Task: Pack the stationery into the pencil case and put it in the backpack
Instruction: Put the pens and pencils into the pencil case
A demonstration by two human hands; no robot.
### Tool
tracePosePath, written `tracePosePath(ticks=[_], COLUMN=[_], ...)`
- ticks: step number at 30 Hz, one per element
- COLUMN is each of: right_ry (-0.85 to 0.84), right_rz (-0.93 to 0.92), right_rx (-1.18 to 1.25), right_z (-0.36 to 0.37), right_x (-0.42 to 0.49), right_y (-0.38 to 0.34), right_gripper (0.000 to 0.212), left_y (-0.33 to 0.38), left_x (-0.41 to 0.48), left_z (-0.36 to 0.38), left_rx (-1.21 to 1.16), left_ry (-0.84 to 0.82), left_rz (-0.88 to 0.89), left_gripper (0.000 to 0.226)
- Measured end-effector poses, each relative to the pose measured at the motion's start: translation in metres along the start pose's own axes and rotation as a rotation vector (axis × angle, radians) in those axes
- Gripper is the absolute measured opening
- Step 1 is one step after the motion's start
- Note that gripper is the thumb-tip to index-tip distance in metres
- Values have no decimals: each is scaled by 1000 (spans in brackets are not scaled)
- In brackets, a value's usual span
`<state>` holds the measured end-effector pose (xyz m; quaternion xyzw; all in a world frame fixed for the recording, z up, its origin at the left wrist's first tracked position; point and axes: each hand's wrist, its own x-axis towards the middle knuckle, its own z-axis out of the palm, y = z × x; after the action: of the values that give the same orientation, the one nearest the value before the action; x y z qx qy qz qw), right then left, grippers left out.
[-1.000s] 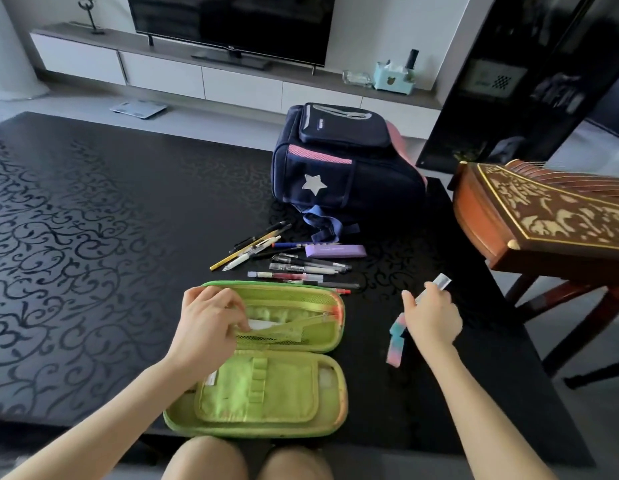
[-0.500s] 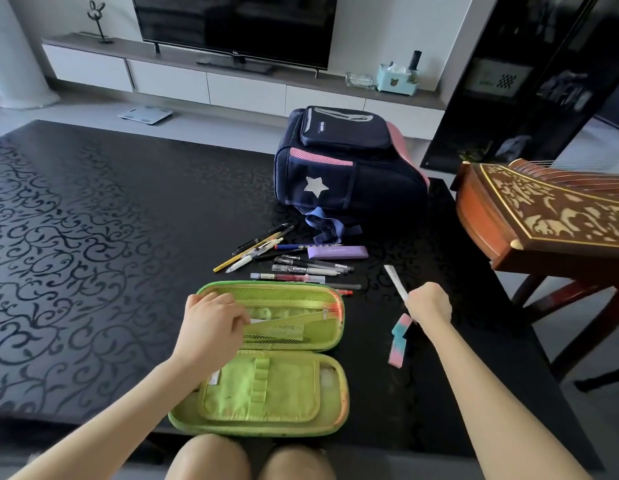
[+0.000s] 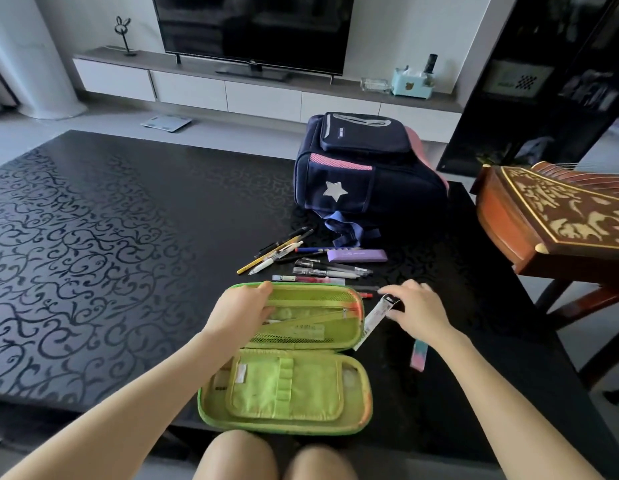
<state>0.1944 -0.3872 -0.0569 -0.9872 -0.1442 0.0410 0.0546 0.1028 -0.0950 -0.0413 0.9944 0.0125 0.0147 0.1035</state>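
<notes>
Right hand pinches white ruler beside pencil case

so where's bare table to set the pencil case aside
The table is bare left of the green pencil case and of the backpack. Crowded: loose pens between case and backpack, the right hand with a white strip beside it.

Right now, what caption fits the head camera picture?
Left hand steadies open green fabric pencil case; right hand holds white flat strip.
</notes>
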Motion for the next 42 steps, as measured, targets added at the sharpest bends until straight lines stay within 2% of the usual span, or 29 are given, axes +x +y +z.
tracePosePath(ticks=[3,5,7,10,12,14,16,18,20,22,25,28,30,32,34,36,38,40,42], right_ry=[-98,-148,-217,-258,-195,-31,158,287,316,272,130,70,202,305,306,318,397,517,427], right_rz=[-144,-155,-164,-125,-58,-34,-42,-77,-134,-205,-310,-385,-432,-536,-638,-729,-663,-353,-55], right_rx=[-153,-199,-208,-140,-49,10,92,207,291,359,400,376,358,242,89,67,290,427,129], right_z=[-4,-11,-15,-20,-27,-38,-50,-60,-63,-60,-40,-12,-1,9,18,19,8,-7,-15], right_x=[5,10,14,12,6,-1,-8,-12,-12,-9,-1,4,4,3,1,1,8,32,62], right_y=[-8,-11,-11,-7,-1,1,-3,-16,-34,-56,-90,-118,-132,-141,-145,-138,-121,-93,-60], right_gripper=[28,15,10,8,13,10,4,5,7,6,6,7,7,12,19,25,27,25,31], left_y=[0,-1,-1,-1,1,1,-3,-11,-13,-12,-15,-22,-25,-24,-23,-24,-27,-32,-34], left_x=[11,17,21,28,31,30,29,31,30,29,31,35,36,36,36,37,37,38,38], left_z=[3,7,12,14,16,19,19,25,25,21,13,9,9,11,11,9,7,8,11], left_rx=[117,138,185,280,368,519,586,491,309,53,-145,-192,-172,-145,-129,-144,-171,-188,-203], left_ry=[-91,-143,-187,-223,-194,-71,5,80,129,175,160,107,84,95,107,108,103,118,140], left_rz=[45,43,42,68,168,339,392,340,225,121,42,39,39,55,70,68,67,87,108], left_gripper=[24,15,9,15,18,16,15,28,24,6,16,14,12,12,13,13,12,12,9])
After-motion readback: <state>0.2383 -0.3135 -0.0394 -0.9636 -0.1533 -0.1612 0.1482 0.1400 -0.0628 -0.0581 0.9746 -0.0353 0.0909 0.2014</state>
